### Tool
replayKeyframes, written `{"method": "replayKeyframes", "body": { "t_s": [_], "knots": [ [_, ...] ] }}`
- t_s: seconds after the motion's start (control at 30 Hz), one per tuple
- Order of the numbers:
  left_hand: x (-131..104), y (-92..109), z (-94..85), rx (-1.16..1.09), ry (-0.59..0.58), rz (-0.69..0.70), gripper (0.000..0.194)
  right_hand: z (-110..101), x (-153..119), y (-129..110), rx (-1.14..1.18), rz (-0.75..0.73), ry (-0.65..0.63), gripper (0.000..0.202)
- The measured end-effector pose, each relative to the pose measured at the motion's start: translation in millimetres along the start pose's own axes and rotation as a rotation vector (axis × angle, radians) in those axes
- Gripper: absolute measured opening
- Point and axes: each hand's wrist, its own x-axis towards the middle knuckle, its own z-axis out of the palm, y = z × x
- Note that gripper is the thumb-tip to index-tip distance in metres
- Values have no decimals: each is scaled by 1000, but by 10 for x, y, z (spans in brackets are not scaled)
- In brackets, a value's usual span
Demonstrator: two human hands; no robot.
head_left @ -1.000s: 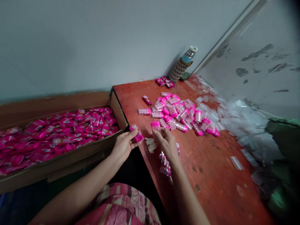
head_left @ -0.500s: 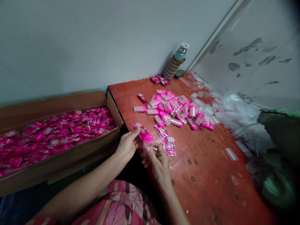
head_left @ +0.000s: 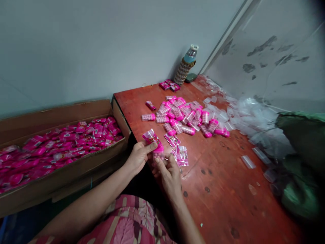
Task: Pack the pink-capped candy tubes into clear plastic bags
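Note:
Between the thumb and fingers of my left hand (head_left: 138,156) is a shiny pink printed wrapper (head_left: 150,136), its top end sticking up past the thumb. My right hand (head_left: 170,173) grips a small clear bottle (head_left: 158,154) with a pink cap, capped end towards the left hand. Wrapper and bottle meet between the hands, and the cap seems to be at least partly within the wrapper. Fingers hide the bottle's lower part. Just beyond the right hand, a few flat printed wrappers (head_left: 181,156) lie on the red table (head_left: 218,193).
Pink-capped bottles filled with small balls (head_left: 182,117) form a heap on the table. Left of it stands a cardboard box (head_left: 108,151) full of wrapped pink pieces. Clear plastic pieces (head_left: 243,113) and a dark green bag (head_left: 299,145) lie right. A drinking bottle (head_left: 186,66) stands at the back.
The wrapper and the bottle's cap have come together, with more of the pink cap covered. My left thumb has moved down and right along the wrapper. The view has shifted slightly.

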Motion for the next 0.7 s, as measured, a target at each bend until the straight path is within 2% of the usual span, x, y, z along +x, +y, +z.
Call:
{"method": "replayKeyframes", "body": {
  "t_s": [0.2, 0.37, 0.43, 0.57, 0.7],
  "knots": [
    [20, -10, -30, 93, 41, -13, 28, -22, -1, 57, -41, -39, 9, 21],
    [34, 40, -79, 216, -107, -59, 32, -39, 22, 65, 174, 33, -135, 19],
    [36, 40, -78, 259, -126, -43, 27, -43, 23, 67, 180, 30, -103, 19],
    [30, -10, -48, 226, -75, -29, 17, -38, 12, 82, 34, -41, 35, 23],
    [-2, -30, -32, 181, -120, -94, 21, -24, 25, 88, 180, 27, -38, 23]
  ]
}}
